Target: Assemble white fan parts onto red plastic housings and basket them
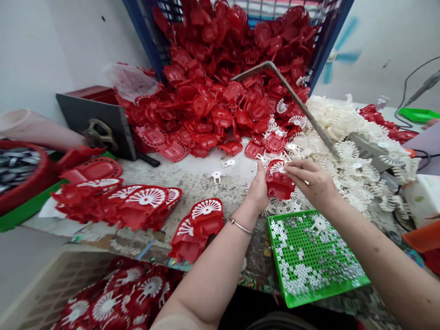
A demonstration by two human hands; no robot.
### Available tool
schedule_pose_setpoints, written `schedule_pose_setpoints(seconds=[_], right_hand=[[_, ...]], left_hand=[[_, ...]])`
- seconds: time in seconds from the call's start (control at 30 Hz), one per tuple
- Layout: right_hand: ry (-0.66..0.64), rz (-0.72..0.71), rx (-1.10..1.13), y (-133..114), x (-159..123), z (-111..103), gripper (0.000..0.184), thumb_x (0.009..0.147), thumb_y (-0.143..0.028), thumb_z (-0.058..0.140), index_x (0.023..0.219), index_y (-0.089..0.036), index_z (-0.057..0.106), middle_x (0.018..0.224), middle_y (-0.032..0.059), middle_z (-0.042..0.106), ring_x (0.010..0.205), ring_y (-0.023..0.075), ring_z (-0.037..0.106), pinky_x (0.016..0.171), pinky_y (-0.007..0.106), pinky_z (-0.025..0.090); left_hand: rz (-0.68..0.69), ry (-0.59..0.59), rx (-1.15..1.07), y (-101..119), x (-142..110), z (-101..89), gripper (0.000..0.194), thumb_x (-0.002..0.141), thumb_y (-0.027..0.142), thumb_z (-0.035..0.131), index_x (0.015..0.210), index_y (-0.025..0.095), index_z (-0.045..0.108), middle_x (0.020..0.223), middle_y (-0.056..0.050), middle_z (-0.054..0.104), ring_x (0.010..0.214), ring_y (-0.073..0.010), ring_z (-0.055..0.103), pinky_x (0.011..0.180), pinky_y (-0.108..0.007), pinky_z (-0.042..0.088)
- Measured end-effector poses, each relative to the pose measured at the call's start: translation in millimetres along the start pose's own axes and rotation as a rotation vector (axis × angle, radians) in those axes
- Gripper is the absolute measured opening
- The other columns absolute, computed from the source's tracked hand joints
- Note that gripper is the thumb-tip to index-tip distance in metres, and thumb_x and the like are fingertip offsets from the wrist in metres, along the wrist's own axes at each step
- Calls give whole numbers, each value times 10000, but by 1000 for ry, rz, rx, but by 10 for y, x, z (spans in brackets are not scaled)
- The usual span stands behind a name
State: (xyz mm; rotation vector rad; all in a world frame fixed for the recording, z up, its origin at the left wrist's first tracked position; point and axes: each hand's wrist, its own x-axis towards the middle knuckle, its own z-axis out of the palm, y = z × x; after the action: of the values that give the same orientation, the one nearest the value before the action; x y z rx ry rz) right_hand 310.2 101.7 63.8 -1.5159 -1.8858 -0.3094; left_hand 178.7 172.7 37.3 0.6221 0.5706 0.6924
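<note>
My left hand (258,189) grips the left edge of a red plastic shell (280,189) above the worktable. A white fan-shaped plastic piece (277,167) lies against the upper part of that shell. My right hand (311,181) is at the shell's upper right, thumb and fingers pinched together at the white piece; whether a small part sits between the fingertips is hidden. Just below the hands, a green perforated tray (288,293) holds many small white and metallic rings, plus a loose white fan piece (319,224).
Red shells (213,91) spill from a blue crate (142,36) at the back. White fan pieces (347,183) are heaped at right under a bent metal bar (302,107). Shells fitted with fans (146,197) lie at left; more fill a pale crate (44,288) below.
</note>
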Motion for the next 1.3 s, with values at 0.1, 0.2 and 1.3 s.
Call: schedule_pose_setpoints(seconds=[0.1, 0.2, 1.3], right_hand=[[-14, -45, -38, -17, -14, 0, 239, 954, -278, 516, 1033, -227, 735, 1043, 94, 694, 927, 203, 650, 817, 402, 569], [-27, -83, -95, -52, -8, 6, 291, 975, -309, 472, 1004, -206, 742, 1019, 108, 690, 916, 212, 635, 805, 397, 561], [-20, 843, 724, -77, 119, -171, 248, 754, -405, 743, 892, -202, 700, 834, 77, 712, 697, 173, 636, 694, 357, 549]], left_hand=[[12, 1, -33, 2, 0, 4, 627, 940, 640, 261, 973, 170, 676, 838, -66, 738, 840, -163, 699, 753, -268, 532], [34, -16, -53, -9, 3, -7, 596, 943, 627, 286, 931, 171, 671, 818, -62, 730, 812, -153, 690, 749, -263, 518], [449, -150, 263, -89, -117, -14, 334, 887, 304, 588, 1216, 250, 563, 1158, -63, 645, 1090, -197, 598, 1021, -366, 443]])
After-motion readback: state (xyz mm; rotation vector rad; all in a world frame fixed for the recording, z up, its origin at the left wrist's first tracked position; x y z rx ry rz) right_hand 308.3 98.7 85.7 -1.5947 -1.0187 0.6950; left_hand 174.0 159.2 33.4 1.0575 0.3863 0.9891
